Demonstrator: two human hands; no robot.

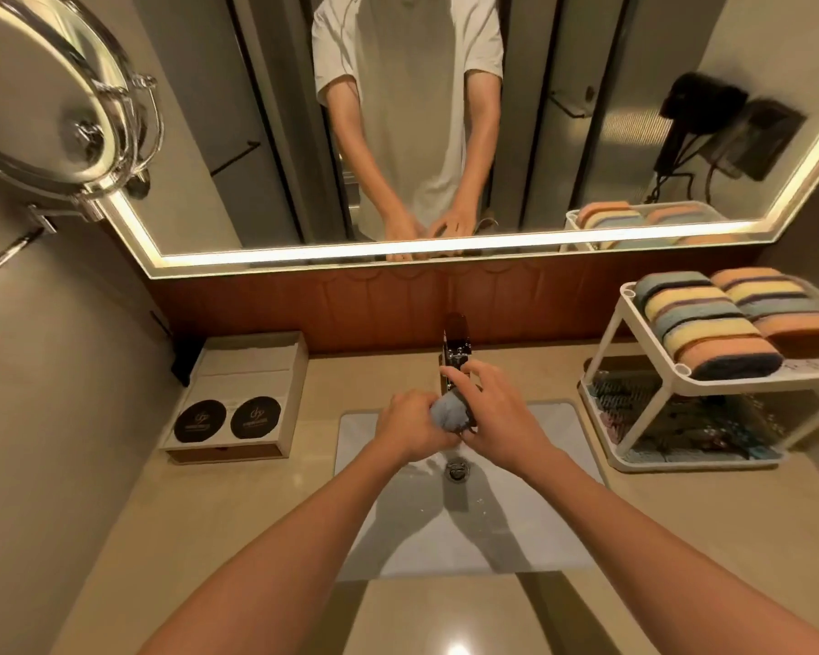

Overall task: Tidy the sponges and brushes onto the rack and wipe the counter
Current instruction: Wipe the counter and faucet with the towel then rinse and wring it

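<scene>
Here, left hand (410,425) and right hand (497,418), grip tight on cloth (450,411), over sink (540,512); sponges (710,319) on rack (748,384).

Both bare forearms reach away from the near edge, the left forearm (303,527) from the near left and the right forearm (634,512) from the near right, and they converge so the hands meet in the middle. The left hand (410,425) is seen from the back, knuckles up, its fingers curled tightly round the left end of a bunched blue-grey cloth (450,411). The right hand (497,408) lies just beside it, slightly farther away, wrist bent a little inward. Its fingers (464,371) are spread and arched over the right end of the wad, gripping it. The two hands almost touch across the wad.
</scene>
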